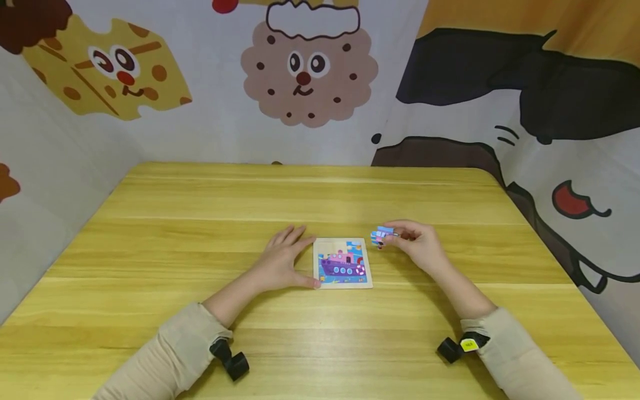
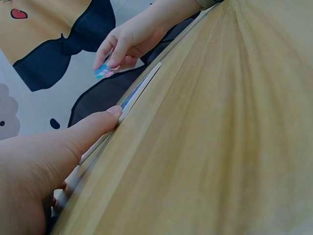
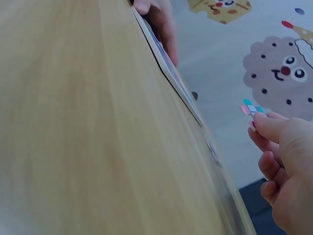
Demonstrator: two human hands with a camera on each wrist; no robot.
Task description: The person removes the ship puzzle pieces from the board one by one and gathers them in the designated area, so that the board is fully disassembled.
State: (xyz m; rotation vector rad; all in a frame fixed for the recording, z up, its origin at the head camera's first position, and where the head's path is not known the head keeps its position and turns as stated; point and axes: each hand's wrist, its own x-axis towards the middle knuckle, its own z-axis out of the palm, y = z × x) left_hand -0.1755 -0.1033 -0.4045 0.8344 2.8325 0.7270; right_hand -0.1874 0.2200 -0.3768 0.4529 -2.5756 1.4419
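Note:
A square wooden puzzle board (image 1: 369, 278) lies flat on the table, with a pink and purple ship picture (image 1: 340, 268) inside its pale frame. Pale bare wood shows along the upper left of the picture. My left hand (image 1: 280, 264) spans the board's left side, its thumb (image 2: 100, 125) touching the near corner and its fingers spread by the far corner. Just right of the board, my right hand (image 1: 417, 244) pinches a blue, pink and white puzzle piece (image 1: 382, 234) between thumb and fingers, raised above the table. The right wrist view shows this piece (image 3: 252, 108) partly covered by the thumb.
The wood-grain table (image 1: 320, 344) reaches out to a printed cloth backdrop (image 1: 215, 139) with cartoon food figures. Both sleeved wrists carry black strapped devices, one at the left cuff (image 1: 231, 360) and one at the right cuff (image 1: 452, 350).

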